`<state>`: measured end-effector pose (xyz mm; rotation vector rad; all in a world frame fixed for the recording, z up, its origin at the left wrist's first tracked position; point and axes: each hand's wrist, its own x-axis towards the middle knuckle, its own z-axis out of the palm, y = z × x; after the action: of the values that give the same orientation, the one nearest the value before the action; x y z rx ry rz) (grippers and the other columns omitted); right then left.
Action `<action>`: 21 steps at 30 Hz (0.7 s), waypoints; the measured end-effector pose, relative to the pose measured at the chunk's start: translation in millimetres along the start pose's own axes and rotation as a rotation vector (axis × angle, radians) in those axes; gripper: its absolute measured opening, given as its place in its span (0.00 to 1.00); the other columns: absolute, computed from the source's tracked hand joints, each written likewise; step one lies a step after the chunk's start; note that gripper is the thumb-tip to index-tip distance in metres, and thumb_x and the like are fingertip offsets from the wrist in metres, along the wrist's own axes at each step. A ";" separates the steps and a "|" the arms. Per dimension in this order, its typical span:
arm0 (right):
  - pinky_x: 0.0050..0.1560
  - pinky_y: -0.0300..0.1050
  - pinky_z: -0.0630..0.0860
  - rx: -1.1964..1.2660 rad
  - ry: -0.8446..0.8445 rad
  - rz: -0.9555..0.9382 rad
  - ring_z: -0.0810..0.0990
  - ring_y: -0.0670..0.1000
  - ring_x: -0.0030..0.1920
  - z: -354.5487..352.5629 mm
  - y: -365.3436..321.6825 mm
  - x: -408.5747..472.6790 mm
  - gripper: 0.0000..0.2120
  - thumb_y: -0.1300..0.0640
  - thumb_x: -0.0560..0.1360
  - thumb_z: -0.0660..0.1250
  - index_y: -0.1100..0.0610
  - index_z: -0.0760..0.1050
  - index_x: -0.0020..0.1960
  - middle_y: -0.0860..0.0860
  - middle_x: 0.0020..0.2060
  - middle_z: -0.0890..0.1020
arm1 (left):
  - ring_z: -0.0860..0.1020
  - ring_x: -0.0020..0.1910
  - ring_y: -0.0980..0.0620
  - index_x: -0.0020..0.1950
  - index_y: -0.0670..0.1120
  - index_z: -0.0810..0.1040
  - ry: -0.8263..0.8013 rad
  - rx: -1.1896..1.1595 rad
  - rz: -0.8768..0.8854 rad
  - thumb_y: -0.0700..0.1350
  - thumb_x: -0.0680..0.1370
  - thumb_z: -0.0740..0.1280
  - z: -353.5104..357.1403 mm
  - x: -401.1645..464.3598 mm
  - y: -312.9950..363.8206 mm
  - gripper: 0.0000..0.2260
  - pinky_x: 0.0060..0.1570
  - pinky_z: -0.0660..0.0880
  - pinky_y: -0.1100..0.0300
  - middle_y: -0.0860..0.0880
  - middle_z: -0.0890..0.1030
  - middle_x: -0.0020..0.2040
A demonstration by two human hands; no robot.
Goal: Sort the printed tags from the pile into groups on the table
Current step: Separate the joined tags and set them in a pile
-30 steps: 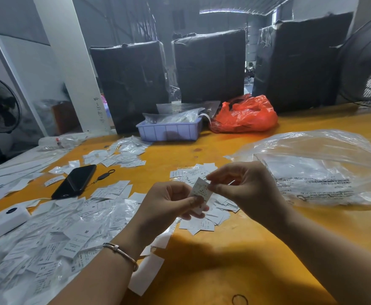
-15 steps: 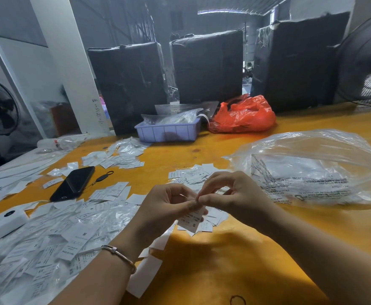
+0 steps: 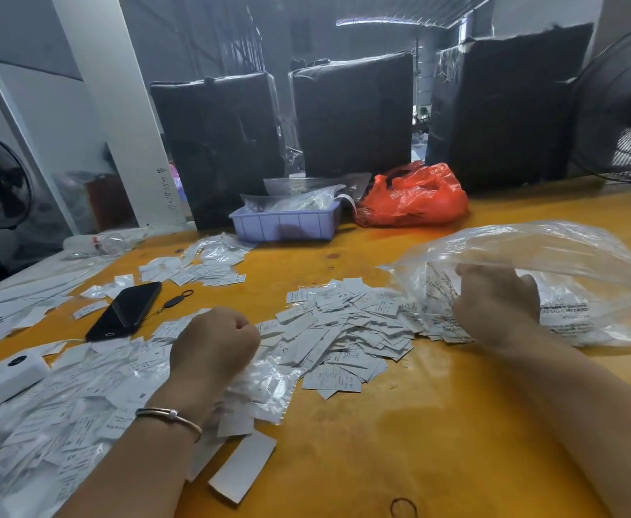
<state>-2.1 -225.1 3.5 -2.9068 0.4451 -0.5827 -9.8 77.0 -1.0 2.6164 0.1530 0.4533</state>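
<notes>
Tag pile (image 3: 347,330) lies between the hands — left (image 3: 214,347), right (image 3: 495,302)

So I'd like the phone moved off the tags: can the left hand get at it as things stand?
Probably yes. The left hand is just right of the black phone, whose top is bare; only flat tags lie between them.

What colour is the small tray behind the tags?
The tray is light purple, almost lavender; the head view shows it.
</notes>
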 end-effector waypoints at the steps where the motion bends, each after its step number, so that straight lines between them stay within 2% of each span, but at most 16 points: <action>1: 0.57 0.50 0.67 -0.041 -0.047 0.018 0.72 0.58 0.62 1.7 2.5 1.4 0.16 0.62 0.74 0.61 0.54 0.73 0.61 0.54 0.58 0.77 | 0.67 0.29 0.48 0.29 0.46 0.75 -0.027 0.062 -0.025 0.38 0.68 0.61 0.0 -0.1 0.4 0.09 0.31 0.61 0.59 0.48 0.74 0.29; 2: 0.58 0.51 0.66 -0.064 -0.092 0.030 0.72 0.58 0.62 3.4 4.3 2.7 0.14 0.61 0.75 0.60 0.54 0.72 0.59 0.54 0.58 0.77 | 0.67 0.30 0.47 0.29 0.47 0.75 -0.044 0.104 -0.035 0.38 0.68 0.61 0.8 -0.3 0.3 0.09 0.31 0.62 0.59 0.48 0.75 0.30; 4: 0.57 0.50 0.65 -0.086 -0.134 0.034 0.74 0.57 0.55 8.3 7.4 4.6 0.06 0.63 0.74 0.59 0.54 0.70 0.49 0.54 0.53 0.79 | 0.69 0.31 0.48 0.30 0.46 0.75 -0.056 0.145 -0.025 0.38 0.68 0.61 3.8 0.3 0.0 0.08 0.31 0.63 0.60 0.50 0.77 0.32; 6: 0.57 0.50 0.64 -0.094 -0.113 0.034 0.74 0.57 0.47 11.2 8.9 7.3 0.06 0.64 0.74 0.59 0.55 0.69 0.42 0.53 0.48 0.80 | 0.74 0.35 0.50 0.34 0.47 0.78 -0.058 0.168 0.004 0.39 0.69 0.62 6.5 0.1 1.4 0.07 0.32 0.64 0.63 0.52 0.79 0.36; 10: 0.58 0.50 0.63 -0.082 -0.017 0.028 0.78 0.57 0.50 17.5 14.1 12.9 0.07 0.63 0.74 0.62 0.55 0.76 0.47 0.52 0.47 0.81 | 0.73 0.43 0.53 0.38 0.52 0.79 -0.005 0.124 0.121 0.43 0.72 0.65 11.0 -3.9 6.8 0.05 0.36 0.66 0.60 0.57 0.76 0.41; 14: 0.59 0.49 0.62 -0.055 0.001 0.031 0.79 0.55 0.52 22.3 15.8 16.0 0.10 0.64 0.74 0.62 0.54 0.78 0.52 0.52 0.50 0.82 | 0.69 0.56 0.56 0.49 0.57 0.80 -0.081 0.036 0.336 0.49 0.74 0.70 20.5 -9.0 9.4 0.05 0.48 0.67 0.59 0.58 0.75 0.51; 17: 0.57 0.49 0.63 -0.045 0.040 0.032 0.79 0.56 0.51 21.8 14.4 17.0 0.10 0.64 0.73 0.62 0.54 0.79 0.49 0.52 0.47 0.83 | 0.67 0.60 0.60 0.57 0.57 0.81 -0.189 -0.033 0.539 0.58 0.72 0.73 26.4 -13.5 13.8 0.15 0.54 0.67 0.63 0.61 0.75 0.57; 21: 0.50 0.47 0.59 0.037 0.172 -0.006 0.78 0.58 0.47 18.6 12.1 14.0 0.10 0.65 0.71 0.63 0.54 0.81 0.41 0.55 0.40 0.83 | 0.62 0.67 0.63 0.56 0.60 0.82 -0.318 -0.030 0.642 0.67 0.66 0.73 29.1 -17.6 21.3 0.22 0.62 0.67 0.60 0.62 0.72 0.64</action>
<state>14.4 -239.5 -11.0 -2.8361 0.4410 -0.8361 -15.7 42.3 -20.2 2.6204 -0.8058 0.2308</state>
